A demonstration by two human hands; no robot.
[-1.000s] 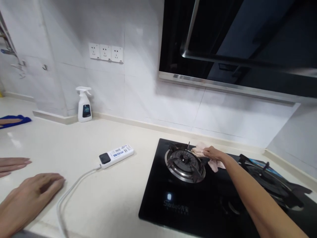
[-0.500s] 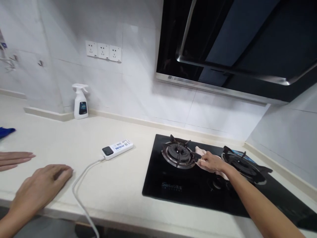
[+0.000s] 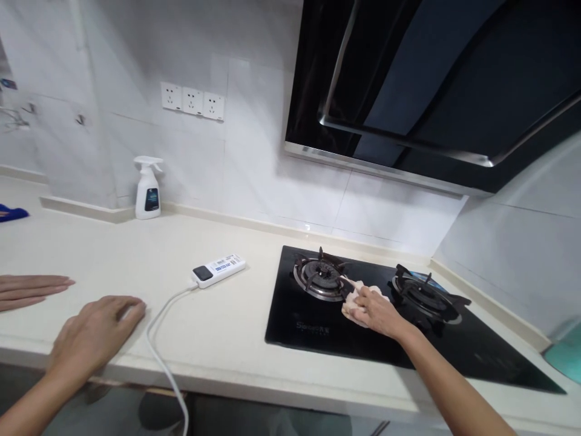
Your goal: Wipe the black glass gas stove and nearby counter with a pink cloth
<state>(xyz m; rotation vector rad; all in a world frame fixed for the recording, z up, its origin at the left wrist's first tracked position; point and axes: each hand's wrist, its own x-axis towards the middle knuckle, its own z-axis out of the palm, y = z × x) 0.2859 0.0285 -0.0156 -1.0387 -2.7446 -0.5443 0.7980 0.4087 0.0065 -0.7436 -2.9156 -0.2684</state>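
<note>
On the black gas hob [image 3: 313, 330], between the two burners, my right hand [image 3: 374, 310] is closed on a pale, crumpled cloth [image 3: 353, 304] pressed against the glass. Just beside the cloth stands the left burner [image 3: 323, 277]; the right burner [image 3: 424, 297] lies beyond my hand. My left hand [image 3: 93, 330] rests palm down near the counter's front edge, holding nothing, its thumb apart from the loosely bent fingers. Close by, a white cable [image 3: 157, 348] runs to a white device with a dark screen [image 3: 218, 270].
Another person's hand [image 3: 31, 290] lies on the counter [image 3: 227, 357] at the left, and a blue cloth [image 3: 13, 214] is behind it. A white spray bottle [image 3: 147, 191] stands by the wall. The range hood [image 3: 408, 91] overhangs the hob. Something green [image 3: 567, 351] shows at the right edge.
My right hand has drawn the cloth left and slightly towards me across the glass. The view has shifted a little. My left hand stays resting on the counter.
</note>
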